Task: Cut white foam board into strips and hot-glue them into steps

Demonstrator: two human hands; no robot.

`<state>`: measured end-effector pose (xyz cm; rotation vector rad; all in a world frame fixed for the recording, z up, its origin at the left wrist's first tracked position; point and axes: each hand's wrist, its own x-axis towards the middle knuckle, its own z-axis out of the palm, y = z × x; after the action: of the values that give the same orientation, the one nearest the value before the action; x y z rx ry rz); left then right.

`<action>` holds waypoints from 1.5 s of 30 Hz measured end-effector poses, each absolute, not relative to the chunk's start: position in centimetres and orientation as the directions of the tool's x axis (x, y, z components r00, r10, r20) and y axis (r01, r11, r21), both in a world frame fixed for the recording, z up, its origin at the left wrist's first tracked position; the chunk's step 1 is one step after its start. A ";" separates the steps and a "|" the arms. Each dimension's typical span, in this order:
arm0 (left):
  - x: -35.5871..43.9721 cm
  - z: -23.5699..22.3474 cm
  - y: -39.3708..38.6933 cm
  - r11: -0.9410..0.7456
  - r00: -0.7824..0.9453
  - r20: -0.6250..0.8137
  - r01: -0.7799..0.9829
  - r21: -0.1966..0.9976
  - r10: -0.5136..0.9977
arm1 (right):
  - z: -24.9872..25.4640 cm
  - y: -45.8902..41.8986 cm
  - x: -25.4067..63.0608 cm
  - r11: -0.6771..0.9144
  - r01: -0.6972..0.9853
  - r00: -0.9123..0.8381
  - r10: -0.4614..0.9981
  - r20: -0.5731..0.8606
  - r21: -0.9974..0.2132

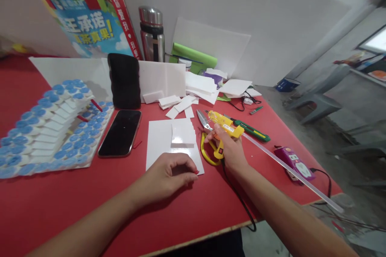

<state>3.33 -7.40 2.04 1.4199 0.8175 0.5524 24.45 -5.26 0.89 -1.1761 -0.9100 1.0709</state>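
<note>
My right hand (230, 150) is wrapped round the handle of a yellow hot glue gun (226, 124), and a long clear glue stick (289, 168) juts out of its back. Thumb and fingertips of my left hand (171, 174) are closed at the near right corner of a white foam board (157, 140). A tiny red piece (197, 172) shows at those fingertips. Smaller white rectangles (182, 133) lie stacked on the board. Scissors with yellow handles (205, 152) rest just under the glue gun, partly hidden by my right hand.
At left stands a white model with blue discs (72, 128), beside a black phone (120, 132) and an upright black object (124, 80). Behind are white strips (181, 106) and a steel flask (152, 36). A green cutter (251, 130) and purple power socket (294, 162) lie right.
</note>
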 end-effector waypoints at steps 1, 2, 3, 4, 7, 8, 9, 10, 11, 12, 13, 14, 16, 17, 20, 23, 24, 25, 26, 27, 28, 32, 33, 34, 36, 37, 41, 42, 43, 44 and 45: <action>3.3 2.1 -7.4 0.082 0.622 -0.153 0.142 0.986 0.768 | 0.7 -5.2 24.7 0.055 -0.141 0.268 0.963 0.016 -0.989; 3.3 2.1 -7.5 0.058 0.620 -0.139 0.149 0.987 0.772 | 0.6 -5.1 24.9 0.056 -0.126 0.278 0.960 0.019 -0.990; 3.3 2.1 -7.5 0.030 0.621 -0.123 0.158 0.987 0.774 | 0.5 -5.0 25.0 0.057 -0.123 0.291 0.956 0.019 -0.991; 3.3 2.1 -7.4 0.004 0.625 -0.108 0.165 0.986 0.773 | 0.4 -4.9 25.1 0.061 -0.136 0.307 0.952 0.017 -0.989; 3.4 1.9 -7.1 -0.064 0.642 -0.061 0.170 0.983 0.764 | 0.5 -4.4 25.2 0.092 -0.227 0.348 0.938 0.007 -0.970; 3.5 1.7 -7.0 -0.094 0.650 -0.039 0.169 0.981 0.759 | 0.6 -4.2 25.1 0.099 -0.261 0.351 0.936 0.001 -0.960; 3.5 1.6 -6.8 -0.125 0.660 -0.016 0.166 0.978 0.751 | 0.8 -4.0 25.0 0.102 -0.290 0.348 0.938 -0.005 -0.952; 3.6 1.5 -6.6 -0.150 0.668 0.002 0.163 0.975 0.744 | 1.0 -3.7 24.7 0.100 -0.311 0.339 0.941 -0.012 -0.945; 3.7 1.4 -6.4 -0.165 0.672 0.014 0.162 0.973 0.741 | 1.3 -3.5 24.5 0.092 -0.325 0.324 0.946 -0.020 -0.941; 3.7 1.3 -6.2 -0.168 0.672 0.017 0.161 0.973 0.741 | 1.5 -3.2 24.2 0.081 -0.337 0.308 0.951 -0.029 -0.938; 3.7 1.3 -6.1 -0.161 0.668 0.011 0.163 0.973 0.744 | 1.8 -3.0 23.9 0.069 -0.344 0.293 0.956 -0.037 -0.936; 3.7 1.3 -5.9 -0.153 0.664 0.004 0.166 0.974 0.747 | 2.0 -2.7 23.7 0.062 -0.349 0.281 0.959 -0.042 -0.935; 3.7 1.3 -5.6 -0.156 0.663 0.003 0.173 0.973 0.749 | 2.2 -2.0 23.3 0.056 -0.357 0.269 0.962 -0.045 -0.932; 3.7 1.3 -5.4 -0.159 0.662 0.007 0.170 0.972 0.750 | 2.1 -1.7 23.2 0.061 -0.361 0.269 0.962 -0.042 -0.930; 3.7 1.3 -4.8 -0.154 0.647 0.017 0.156 0.976 0.762 | 1.8 -1.1 23.1 0.079 -0.379 0.272 0.962 -0.029 -0.922; 3.7 1.2 -4.7 -0.174 0.634 0.030 0.165 0.971 0.773 | 1.9 -1.5 23.5 0.095 -0.393 0.251 0.968 -0.008 -0.915; 3.8 1.3 -4.8 -0.161 0.630 0.028 0.155 0.975 0.776 | 2.2 -1.9 23.7 0.098 -0.392 0.238 0.971 0.003 -0.915; 3.8 1.4 -4.9 -0.122 0.615 0.020 0.124 0.985 0.788 | 2.5 -2.5 23.9 0.101 -0.386 0.224 0.974 0.013 -0.917; 3.8 1.6 -5.0 -0.066 0.589 0.010 0.073 0.995 0.808 | 2.8 -3.1 24.2 0.106 -0.374 0.211 0.977 0.027 -0.921; 3.7 1.8 -5.0 -0.011 0.549 0.005 0.007 1.000 0.836 | 3.2 -3.9 24.4 0.111 -0.352 0.199 0.979 0.042 -0.929; 3.7 2.0 -5.0 0.029 0.494 0.009 -0.069 0.997 0.870 | 3.6 -4.7 24.7 0.123 -0.321 0.189 0.980 0.064 -0.939; 3.1 2.4 -4.2 0.082 0.228 -0.007 -0.321 0.943 0.974 | 4.3 -7.6 25.7 0.188 -0.106 0.094 0.979 0.179 -0.976; 2.9 2.4 -4.0 0.110 0.189 -0.042 -0.368 0.923 0.981 | 4.2 -8.2 25.9 0.193 -0.050 0.047 0.980 0.191 -0.980; 2.7 2.3 -3.8 0.139 0.165 -0.077 -0.407 0.903 0.983 | 4.0 -8.7 26.1 0.196 0.005 -0.002 0.981 0.196 -0.980; 2.4 2.3 -3.5 0.178 0.143 -0.125 -0.462 0.869 0.982 | 3.7 -9.5 26.1 0.211 0.108 -0.083 0.976 0.202 -0.972; 2.3 2.3 -3.5 0.190 0.137 -0.140 -0.485 0.854 0.981 | 3.6 -9.8 26.0 0.228 0.157 -0.111 0.971 0.213 -0.961; 2.0 2.9 -3.7 0.281 0.185 -0.212 -0.579 0.765 0.960 | 4.0 -10.6 25.0 0.366 0.326 -0.155 0.930 0.332 -0.872; 2.0 3.2 -3.8 0.323 0.210 -0.246 -0.606 0.727 0.946 | 4.3 -10.8 24.6 0.393 0.366 -0.164 0.919 0.357 -0.843; 2.1 3.5 -3.9 0.375 0.238 -0.291 -0.632 0.679 0.927 | 4.4 -10.9 24.3 0.409 0.407 -0.173 0.912 0.371 -0.817; 2.1 3.8 -4.1 0.432 0.267 -0.345 -0.656 0.620 0.900 | 4.6 -10.9 24.0 0.414 0.442 -0.176 0.910 0.375 -0.796; 2.1 4.0 -4.2 0.487 0.297 -0.400 -0.677 0.552 0.867 | 4.6 -11.0 23.7 0.408 0.469 -0.175 0.912 0.371 -0.783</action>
<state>2.09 -4.21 4.04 0.3015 0.7274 1.0467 23.67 -10.97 4.63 -1.1951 -1.8017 0.6454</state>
